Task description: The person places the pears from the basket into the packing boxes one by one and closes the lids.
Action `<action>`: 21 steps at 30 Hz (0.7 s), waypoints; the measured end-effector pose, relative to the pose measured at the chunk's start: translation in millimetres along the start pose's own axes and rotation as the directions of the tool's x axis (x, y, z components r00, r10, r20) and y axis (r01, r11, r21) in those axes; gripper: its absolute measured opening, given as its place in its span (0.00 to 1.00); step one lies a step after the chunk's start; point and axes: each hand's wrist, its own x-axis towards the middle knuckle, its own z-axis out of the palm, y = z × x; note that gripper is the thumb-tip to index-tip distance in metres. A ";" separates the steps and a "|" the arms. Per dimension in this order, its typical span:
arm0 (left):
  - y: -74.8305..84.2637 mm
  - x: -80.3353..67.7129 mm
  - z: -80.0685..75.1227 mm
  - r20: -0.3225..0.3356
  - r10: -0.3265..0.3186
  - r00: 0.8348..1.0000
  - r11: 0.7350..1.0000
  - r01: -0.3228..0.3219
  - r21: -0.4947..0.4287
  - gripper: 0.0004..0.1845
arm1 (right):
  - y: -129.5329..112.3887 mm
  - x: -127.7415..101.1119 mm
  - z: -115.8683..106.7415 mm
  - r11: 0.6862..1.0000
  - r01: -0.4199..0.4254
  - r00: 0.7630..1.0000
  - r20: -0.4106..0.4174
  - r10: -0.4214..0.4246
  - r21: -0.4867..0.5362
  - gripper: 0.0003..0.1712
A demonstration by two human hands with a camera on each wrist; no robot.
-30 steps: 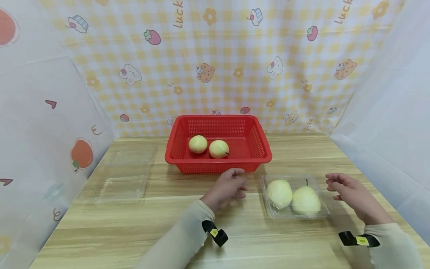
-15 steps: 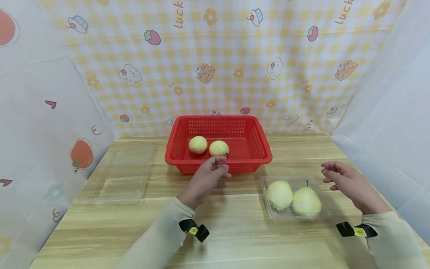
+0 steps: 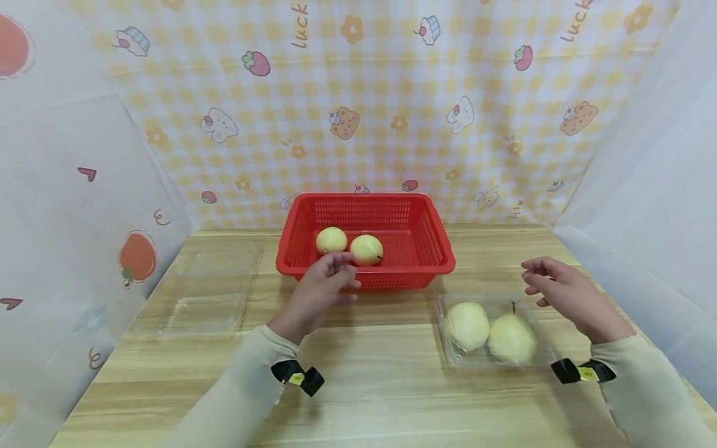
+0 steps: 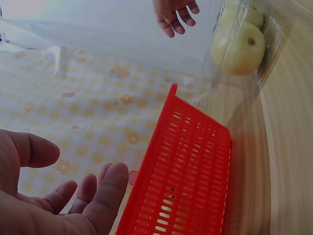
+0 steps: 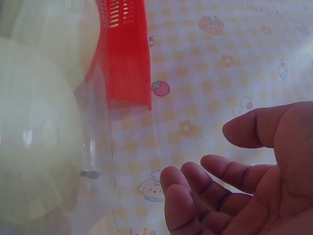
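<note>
Two yellow pears, one at left and a stemmed one beside it, lie in the left and middle part of a red slotted plastic basket at the back of a wood-grain table. A person's left hand is poised at the basket's near rim, fingers relaxed and loosely bent, thumb held apart from them; whether a fingertip touches the rim cannot be told.

To the right and nearer the person, two more pears, one at left and one with its stem pointing away, sit side by side in a clear plastic container. The right hand, its fingers softly curved and thumb clear of them, hovers just beyond the container's right side.

Across the table at far left lies a second clear plastic container, spread in two sections. Cream sleeves cover both arms, with black wrist straps bearing yellow labels. Behind the basket hangs a yellow-and-white checked cloth printed with bears, strawberries and cupcakes; a white sheet lines the right side.
</note>
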 end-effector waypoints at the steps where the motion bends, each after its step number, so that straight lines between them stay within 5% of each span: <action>1: 0.3 0.0 -1.6 -0.002 0.000 1.000 1.000 0.000 0.003 0.19 | -1.9 1.5 0.3 1.000 0.001 1.000 0.002 -0.001 -0.002 0.30; 21: 13.5 -8.6 -32.4 -0.086 0.037 0.996 0.996 -0.030 0.084 0.20 | -35.1 44.3 24.8 0.996 0.050 0.998 0.029 -0.048 -0.073 0.24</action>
